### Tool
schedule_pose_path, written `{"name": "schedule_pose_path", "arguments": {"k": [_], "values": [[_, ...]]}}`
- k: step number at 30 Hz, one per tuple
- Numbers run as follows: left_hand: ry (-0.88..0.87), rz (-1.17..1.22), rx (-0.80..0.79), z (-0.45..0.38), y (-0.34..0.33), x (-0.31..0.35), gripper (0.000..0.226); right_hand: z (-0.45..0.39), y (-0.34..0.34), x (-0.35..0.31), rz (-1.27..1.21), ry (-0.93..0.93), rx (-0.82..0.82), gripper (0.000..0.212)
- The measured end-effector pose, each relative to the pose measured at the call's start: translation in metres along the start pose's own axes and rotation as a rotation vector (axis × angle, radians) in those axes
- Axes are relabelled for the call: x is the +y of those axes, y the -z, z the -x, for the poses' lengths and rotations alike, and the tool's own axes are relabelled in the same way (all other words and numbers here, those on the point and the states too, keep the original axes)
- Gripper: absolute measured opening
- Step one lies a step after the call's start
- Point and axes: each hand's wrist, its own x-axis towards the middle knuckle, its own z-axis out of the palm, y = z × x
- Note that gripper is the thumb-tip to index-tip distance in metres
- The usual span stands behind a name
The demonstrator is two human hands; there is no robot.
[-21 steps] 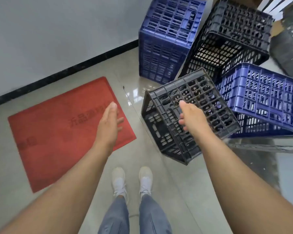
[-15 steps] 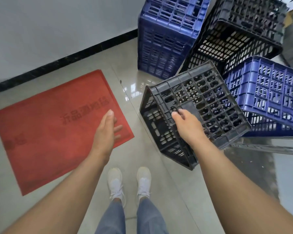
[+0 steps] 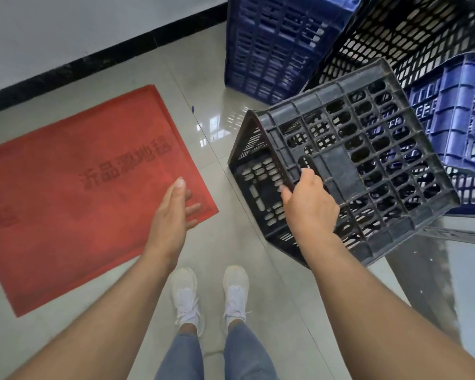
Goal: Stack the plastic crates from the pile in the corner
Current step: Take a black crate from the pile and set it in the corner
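Observation:
A dark grey plastic crate [image 3: 368, 149] is tilted with its latticed bottom facing up, and my right hand [image 3: 310, 207] grips the edge where bottom and side meet. Behind it lie a tall blue crate [image 3: 274, 42], a black crate [image 3: 412, 37] tipped on its side, and another blue crate [image 3: 455, 113] at the right. My left hand [image 3: 173, 215] hovers open over the corner of the red mat, holding nothing, apart from the grey crate.
A red floor mat [image 3: 66, 204] with printed characters lies on the glossy tiled floor at left. A white wall with black skirting [image 3: 99, 56] runs along the top. My white shoes [image 3: 211, 294] stand below the hands. A metal frame [image 3: 455, 231] shows at right.
My right hand has closed its fingers on the grey crate's edge and the crate has tipped and come nearer to me. The view has moved closer to the pile. My left hand stays open.

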Motion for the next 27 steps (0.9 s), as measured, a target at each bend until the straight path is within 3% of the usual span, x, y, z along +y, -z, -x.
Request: {"name": "schedule_pose_path", "arguments": {"k": [10,21,27], "values": [[0.009,0.042,0.0,-0.01,-0.002,-0.006,0.057,-0.006,0.007,0.001,0.071,0.019,0.061,0.033],[0.012,0.062,0.012,-0.018,0.017,-0.005,0.056,-0.015,0.049,-0.005,-0.039,-0.018,0.155,0.037],[0.08,0.101,0.071,-0.041,0.044,-0.027,0.056,-0.014,0.055,-0.02,-0.164,0.048,0.143,0.027]]}}
